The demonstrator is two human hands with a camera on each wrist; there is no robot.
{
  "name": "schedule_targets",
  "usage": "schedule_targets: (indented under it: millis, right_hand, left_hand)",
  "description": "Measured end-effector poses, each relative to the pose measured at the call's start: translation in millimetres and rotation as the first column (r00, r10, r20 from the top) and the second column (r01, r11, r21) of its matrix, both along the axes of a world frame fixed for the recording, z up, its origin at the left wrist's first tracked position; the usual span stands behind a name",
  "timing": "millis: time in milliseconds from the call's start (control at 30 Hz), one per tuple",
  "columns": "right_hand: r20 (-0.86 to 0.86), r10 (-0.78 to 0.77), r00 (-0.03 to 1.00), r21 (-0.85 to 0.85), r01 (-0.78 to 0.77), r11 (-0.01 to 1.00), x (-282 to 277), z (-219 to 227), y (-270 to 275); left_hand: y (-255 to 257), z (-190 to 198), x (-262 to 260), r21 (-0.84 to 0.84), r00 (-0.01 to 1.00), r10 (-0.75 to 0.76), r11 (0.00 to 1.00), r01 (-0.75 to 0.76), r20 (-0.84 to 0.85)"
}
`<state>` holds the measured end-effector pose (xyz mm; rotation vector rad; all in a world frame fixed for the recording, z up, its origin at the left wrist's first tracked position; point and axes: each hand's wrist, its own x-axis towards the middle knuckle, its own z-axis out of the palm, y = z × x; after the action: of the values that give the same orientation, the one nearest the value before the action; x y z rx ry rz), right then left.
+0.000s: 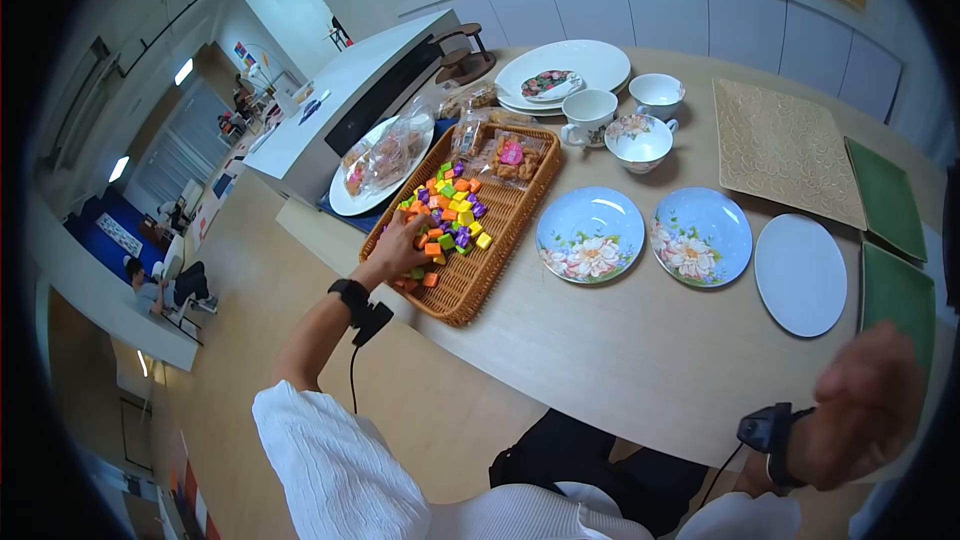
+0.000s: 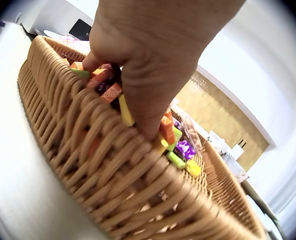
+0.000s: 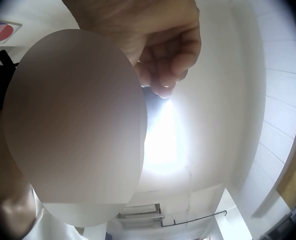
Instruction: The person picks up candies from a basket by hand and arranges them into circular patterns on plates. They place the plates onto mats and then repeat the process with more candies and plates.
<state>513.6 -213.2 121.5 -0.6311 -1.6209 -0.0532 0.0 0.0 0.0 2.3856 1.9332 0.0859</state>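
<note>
In the head view, my left hand (image 1: 398, 247) reaches into a brown wicker basket (image 1: 462, 314), its fingers among small wrapped candies (image 1: 459, 204) in orange, yellow, green and purple. The left wrist view shows the thumb and fingers of that hand (image 2: 153, 65) spread apart, pointing down past the rim of the basket (image 2: 103, 135) into the candies (image 2: 184, 149). The fingertips are hidden there. My right hand (image 1: 868, 405) is raised at the right, blurred, above the table's near edge. In the right wrist view this hand (image 3: 158, 45) has loosely curled fingers and holds nothing.
Packaged snacks (image 1: 512, 156) lie at the basket's far end, beside a white plate of bagged food (image 1: 345, 197). Two blue floral plates (image 1: 590, 215), a white oval plate (image 1: 800, 275), green trays (image 1: 885, 195) and several cups (image 1: 640, 145) stand to the right. A seated person (image 1: 175, 285) is far left.
</note>
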Motion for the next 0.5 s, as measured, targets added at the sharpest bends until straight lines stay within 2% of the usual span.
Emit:
schedule_targets:
  millis: [67,133,167,233,267,333,467,500]
  right_hand:
    - [0.073,0.077,0.994,-0.099,-0.070,0.993,-23,3,14]
    - [0.137,0.219,0.966,-0.238,-0.182,0.954,-51,0,30]
    - [0.134,0.315,0.940,-0.320,-0.260,0.911,-68,-6,36]
    - [0.110,0.494,0.863,-0.498,-0.382,0.779,-94,-20,43]
    - [0.088,0.573,0.815,-0.591,-0.420,0.688,-105,-28,43]
    - [0.122,0.672,0.731,-0.661,-0.445,0.604,-126,-53,39]
    - [0.124,0.852,0.509,-0.843,-0.399,0.361,-148,-85,29]
    - [0.080,0.874,0.480,-0.868,-0.397,0.298,-151,-88,28]
  left_hand:
    - [10,9,-3,0.053,0.998,0.012,0.998,-0.015,0.062]
    - [28,25,-5,-0.031,0.994,0.061,0.998,-0.058,0.089]
    - [38,27,-8,-0.040,0.994,0.039,0.999,-0.035,0.098]
    - [58,24,-13,-0.055,0.993,-0.010,0.998,0.017,0.116]
    - [62,25,-8,-0.028,0.998,-0.018,0.999,0.020,0.056]
    - [71,20,7,0.024,0.998,-0.031,0.999,0.033,-0.062]
    - [100,4,27,-0.199,0.995,0.061,0.977,-0.076,-0.079]
    - [108,-4,23,-0.239,0.997,0.071,0.969,-0.067,0.009]
